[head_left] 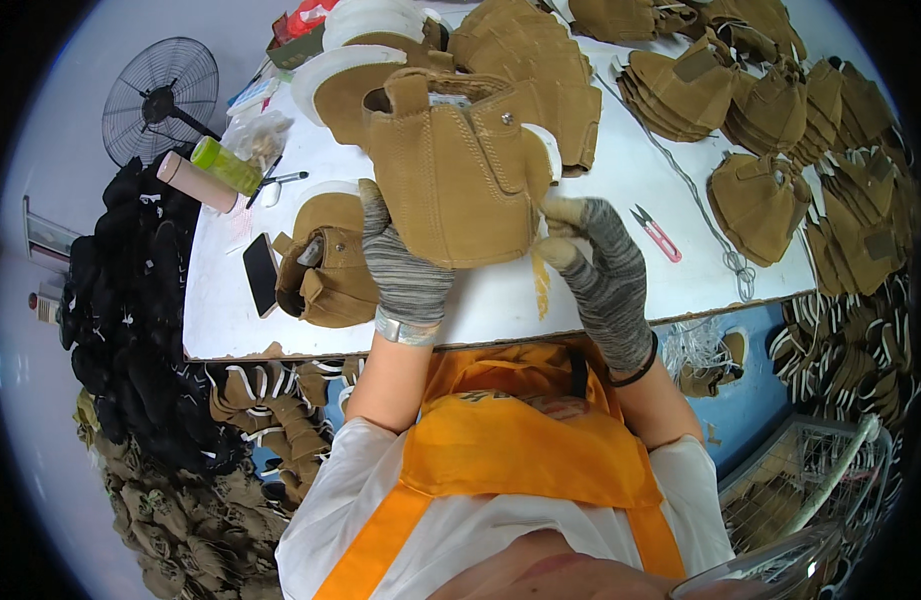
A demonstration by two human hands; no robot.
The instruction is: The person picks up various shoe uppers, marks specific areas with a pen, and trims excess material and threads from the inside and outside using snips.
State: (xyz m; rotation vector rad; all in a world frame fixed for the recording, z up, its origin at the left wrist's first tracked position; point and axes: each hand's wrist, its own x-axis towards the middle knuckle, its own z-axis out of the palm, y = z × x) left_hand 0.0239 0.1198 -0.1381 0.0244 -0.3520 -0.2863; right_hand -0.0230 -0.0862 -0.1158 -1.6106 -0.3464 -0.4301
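- My left grip (405,265) is clamped on the brown boot upper (455,185).
- That upper is in front of me, over the white desk (490,310).
- My right grip (610,280) is at its right edge, beside a yellowish strip (541,290); whether it pinches, I cannot tell.

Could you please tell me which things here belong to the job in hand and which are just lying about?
Likely the job:
- held brown upper
- stacked brown uppers
- red-handled snips

Probably just lying about:
- phone
- green bottle
- pink bottle
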